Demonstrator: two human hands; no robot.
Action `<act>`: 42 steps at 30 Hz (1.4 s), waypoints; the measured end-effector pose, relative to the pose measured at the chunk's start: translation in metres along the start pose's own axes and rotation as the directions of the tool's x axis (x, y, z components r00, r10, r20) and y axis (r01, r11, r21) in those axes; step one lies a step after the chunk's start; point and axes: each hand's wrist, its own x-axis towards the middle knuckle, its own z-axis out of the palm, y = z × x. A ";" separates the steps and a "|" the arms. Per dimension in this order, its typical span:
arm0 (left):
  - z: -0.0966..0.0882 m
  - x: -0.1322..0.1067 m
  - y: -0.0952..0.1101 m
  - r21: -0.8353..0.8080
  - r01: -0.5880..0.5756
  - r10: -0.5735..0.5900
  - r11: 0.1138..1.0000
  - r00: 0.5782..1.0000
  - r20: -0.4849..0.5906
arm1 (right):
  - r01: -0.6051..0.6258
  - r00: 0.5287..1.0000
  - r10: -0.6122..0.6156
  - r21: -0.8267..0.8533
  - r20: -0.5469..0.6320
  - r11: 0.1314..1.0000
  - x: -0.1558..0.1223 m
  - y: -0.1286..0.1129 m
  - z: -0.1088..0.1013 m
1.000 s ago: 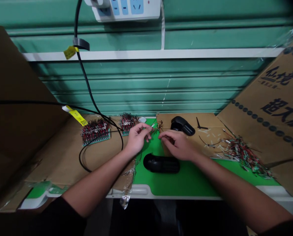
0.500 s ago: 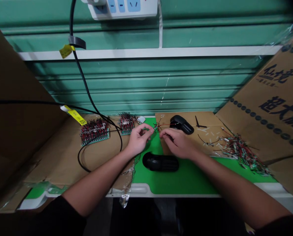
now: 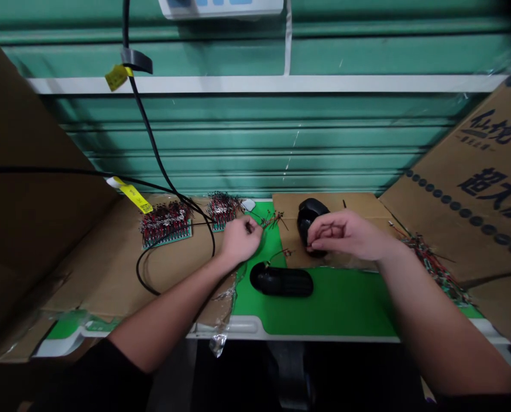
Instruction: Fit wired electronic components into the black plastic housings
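Note:
My left hand [image 3: 240, 240] sits at the edge of the green mat [image 3: 336, 300], its fingers pinched on a small tangle of thin wires [image 3: 273, 220] that sticks out to the right. My right hand [image 3: 345, 234] is curled just beside a black moulded plastic piece [image 3: 310, 222], with its fingertips close to that piece's lower end. Whether those fingers hold anything is hidden. A short thin wire [image 3: 282, 252] shows between my hands, above a second black plastic piece [image 3: 281, 281].
Two green boards packed with wired parts [image 3: 165, 225] stand left of my left hand, on cardboard. A pile of loose wires [image 3: 433, 266] lies right of my right forearm. A black cable [image 3: 161, 166] with a yellow tag runs across the left side.
My right hand has moved right, away from my left hand, and now sits beside the far black piece. It covers part of the loose wire pile. My left hand has barely moved.

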 end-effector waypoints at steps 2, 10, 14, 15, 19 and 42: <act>0.000 -0.005 0.003 0.121 -0.049 0.041 0.991 0.997 0.070 | 0.017 0.993 -0.003 0.121 -0.114 0.993 0.001 -0.002 0.001; -0.002 -0.013 0.027 -0.473 -0.030 0.119 0.880 0.980 0.160 | 0.120 0.962 -0.020 0.360 -0.271 0.925 0.027 0.017 0.045; 0.001 -0.015 0.035 -0.634 0.132 0.019 0.762 0.974 0.225 | 0.104 0.967 0.001 0.396 -0.257 0.912 0.032 0.026 0.057; 0.001 -0.016 0.036 -0.635 0.136 0.006 0.761 0.976 0.217 | 0.102 0.966 0.004 0.397 -0.258 0.912 0.033 0.028 0.058; 0.002 -0.016 0.036 -0.618 0.152 -0.019 0.771 0.976 0.216 | 0.084 0.963 0.007 0.327 -0.270 0.941 0.034 0.031 0.058; 0.008 -0.027 0.028 -0.299 -0.136 0.165 0.944 0.984 0.073 | -0.014 0.909 0.130 0.283 -0.395 0.959 0.037 0.036 0.069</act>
